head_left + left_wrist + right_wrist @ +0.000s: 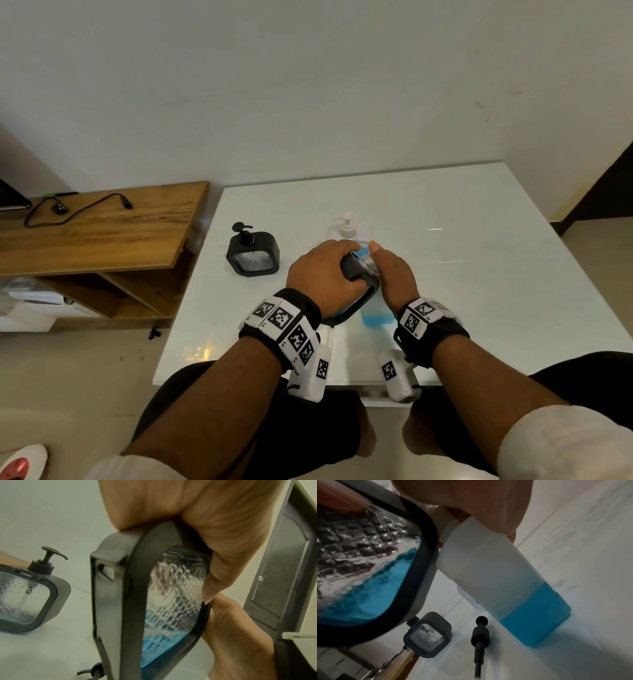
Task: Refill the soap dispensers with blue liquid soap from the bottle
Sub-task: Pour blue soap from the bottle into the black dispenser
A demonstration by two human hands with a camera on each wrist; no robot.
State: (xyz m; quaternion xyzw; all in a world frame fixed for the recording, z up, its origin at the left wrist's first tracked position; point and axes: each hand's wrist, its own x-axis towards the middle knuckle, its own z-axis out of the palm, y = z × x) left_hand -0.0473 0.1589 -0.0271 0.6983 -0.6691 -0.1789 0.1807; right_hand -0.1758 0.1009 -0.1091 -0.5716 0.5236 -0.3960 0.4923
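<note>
Holding a black soap dispenser (132, 588) in the left hand (323, 270), above the white table (479, 222) and tilted strongly to one side. Gripping it firmly, with fingers curled over its top edge and the thumb (223, 568) laid across the patterned clear window. Inside, visible through that window, some blue soap (368, 591) gathered at the lower corner, with its surface slanted against the frame. No pump on this dispenser; only a bare metal neck showing between the two hands in the head view.

Holding with the right hand (394, 274) the top of the soap bottle (505, 574), fingers closed around its upper part. Standing with its base on the table, just right of the tilted dispenser and touching its frame near the top. About a third full of blue soap, all at the bottom; cloudy white above that level. Cannot tell whether the mouth of the bottle is open, because hidden by the hand.

Lying flat on the table near the bottle, a loose black pump (480, 634) with its tube. Further left, well apart from the hands, a second black dispenser (252, 255), upright, with pump fitted and no blue visible inside. Just behind the hands, a clear bottle with a white pump (346, 224), upright.

To the left of the table, a wooden shelf (120, 233) with a black cable (68, 212) on top.
</note>
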